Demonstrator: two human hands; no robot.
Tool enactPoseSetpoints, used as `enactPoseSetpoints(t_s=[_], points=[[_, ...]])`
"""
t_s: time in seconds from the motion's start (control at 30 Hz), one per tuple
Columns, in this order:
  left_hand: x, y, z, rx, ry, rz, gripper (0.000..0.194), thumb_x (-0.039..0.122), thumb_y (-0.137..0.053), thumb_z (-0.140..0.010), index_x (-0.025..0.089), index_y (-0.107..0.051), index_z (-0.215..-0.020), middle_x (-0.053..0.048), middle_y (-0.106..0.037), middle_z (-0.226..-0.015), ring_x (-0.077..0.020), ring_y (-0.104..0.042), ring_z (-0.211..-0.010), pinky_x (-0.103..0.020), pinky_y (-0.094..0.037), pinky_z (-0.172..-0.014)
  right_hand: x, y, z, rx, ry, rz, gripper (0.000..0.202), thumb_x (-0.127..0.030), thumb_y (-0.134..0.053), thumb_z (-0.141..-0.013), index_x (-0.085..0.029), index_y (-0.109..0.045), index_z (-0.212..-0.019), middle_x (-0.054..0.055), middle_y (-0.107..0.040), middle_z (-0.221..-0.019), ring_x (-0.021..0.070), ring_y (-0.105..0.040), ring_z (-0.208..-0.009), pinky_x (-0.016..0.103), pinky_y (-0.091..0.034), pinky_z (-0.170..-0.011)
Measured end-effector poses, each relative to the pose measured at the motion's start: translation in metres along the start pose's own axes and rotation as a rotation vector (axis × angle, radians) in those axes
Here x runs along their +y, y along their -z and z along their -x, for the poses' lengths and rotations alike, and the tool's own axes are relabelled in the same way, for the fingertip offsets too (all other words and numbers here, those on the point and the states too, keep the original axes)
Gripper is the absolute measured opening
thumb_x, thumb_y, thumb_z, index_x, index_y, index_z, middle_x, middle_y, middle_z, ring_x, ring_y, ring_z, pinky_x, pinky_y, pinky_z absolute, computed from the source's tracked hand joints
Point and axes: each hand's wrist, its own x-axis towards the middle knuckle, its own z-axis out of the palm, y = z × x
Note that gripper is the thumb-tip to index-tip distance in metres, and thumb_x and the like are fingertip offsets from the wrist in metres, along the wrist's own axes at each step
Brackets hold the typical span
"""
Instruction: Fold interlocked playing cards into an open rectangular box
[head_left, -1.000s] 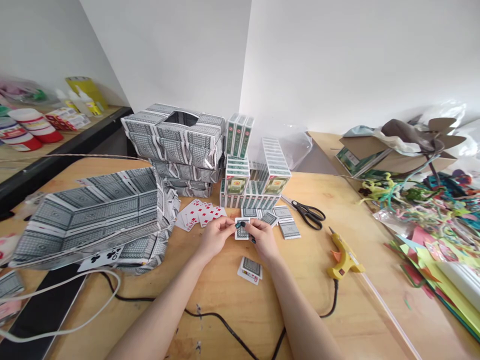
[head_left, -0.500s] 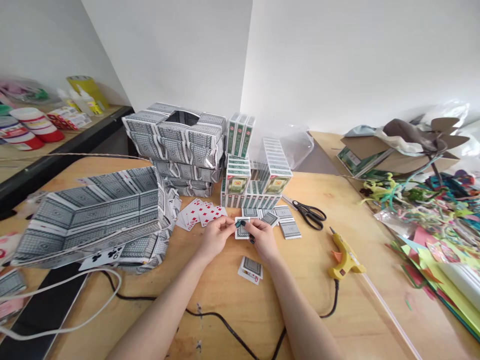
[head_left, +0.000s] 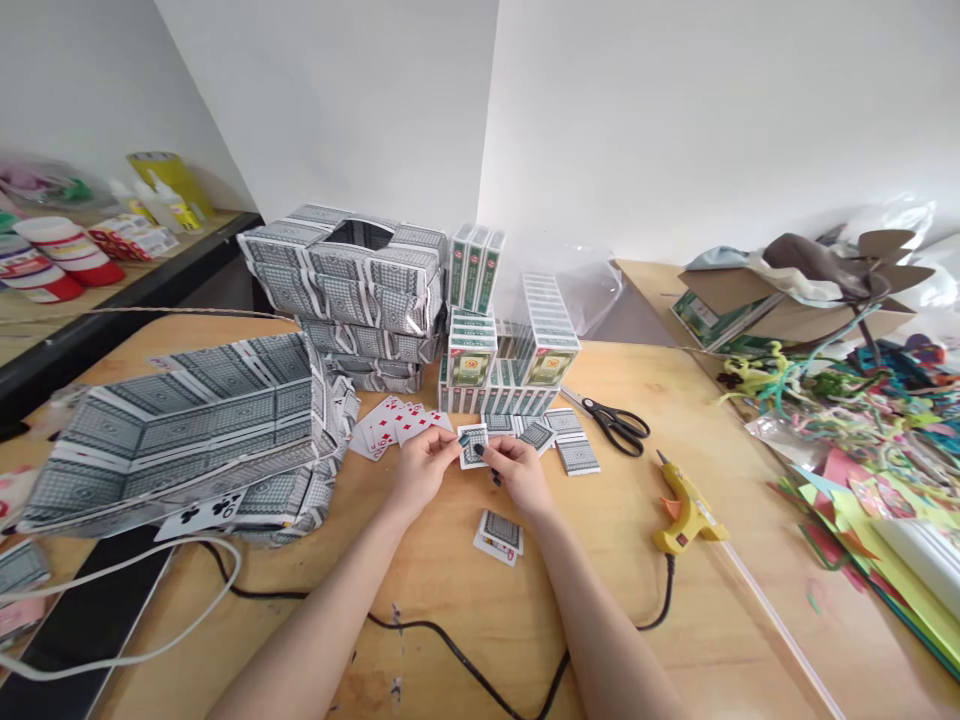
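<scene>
A patterned playing card (head_left: 472, 442), back side up, is held above the table between my two hands. My left hand (head_left: 426, 468) pinches its left edge between thumb and finger. On the other side, my right hand (head_left: 519, 474) grips the card's right edge with the thumb on top. Below the hands lie loose cards (head_left: 499, 536), one partly over another. Behind them, face-up diamond cards (head_left: 386, 425) are fanned to the left, and face-down cards (head_left: 576, 440) lie to the right. How many cards I hold is hard to make out.
Boxes covered in cards (head_left: 345, 270) stand stacked at the back beside piled card packs (head_left: 471, 365). An open card-covered tray (head_left: 202, 430) is at left. Scissors (head_left: 619, 425) and a yellow glue gun (head_left: 686, 510) with its black cord (head_left: 450, 640) lie right. Coloured paper (head_left: 885, 530) fills the far right.
Both hands still hold the card, which now sits slightly farther left and higher in view. The left fingers have shifted toward its upper left edge. The whole view has moved slightly.
</scene>
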Motion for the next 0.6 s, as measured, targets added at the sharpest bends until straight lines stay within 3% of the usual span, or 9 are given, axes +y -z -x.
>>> enactPoseSetpoints(t_s=[0.33, 0.5, 0.6], points=[[0.0, -0.0015, -0.0004, 0.004, -0.07, -0.03, 0.013, 0.027, -0.056, -0.068, 0.016, -0.052, -0.064, 0.005, -0.048, -0.057, -0.0084, -0.044, -0.055, -0.019, -0.035, -0.053, 0.0006, 0.0001, 0.0009, 0.002, 0.0, -0.004, 0.023, -0.039, -0.062, -0.067, -0.016, -0.06, -0.066, -0.005, -0.044, -0.051, 0.0068, -0.034, -0.043, 0.021, -0.026, -0.042], [-0.0004, 0.0002, 0.0024, 0.02, -0.186, -0.084, 0.012, 0.028, -0.055, -0.072, 0.017, -0.053, -0.069, 0.005, -0.048, -0.055, -0.0081, -0.046, -0.053, -0.018, -0.037, -0.053, -0.0039, -0.0008, 0.0016, 0.088, 0.142, 0.064, 0.019, -0.036, -0.063, -0.068, -0.018, -0.066, -0.072, -0.001, -0.052, -0.064, 0.0097, -0.043, -0.055, 0.022, -0.035, -0.049], [0.0004, 0.0006, 0.0042, 0.038, -0.18, -0.115, 0.012, 0.029, -0.055, -0.073, 0.017, -0.056, -0.072, 0.006, -0.045, -0.048, -0.0082, -0.047, -0.047, -0.018, -0.037, -0.048, -0.006, -0.0016, 0.0023, 0.093, 0.137, 0.07, 0.021, -0.038, -0.064, -0.067, -0.018, -0.067, -0.072, -0.001, -0.053, -0.058, 0.0113, -0.047, -0.054, 0.024, -0.037, -0.051]])
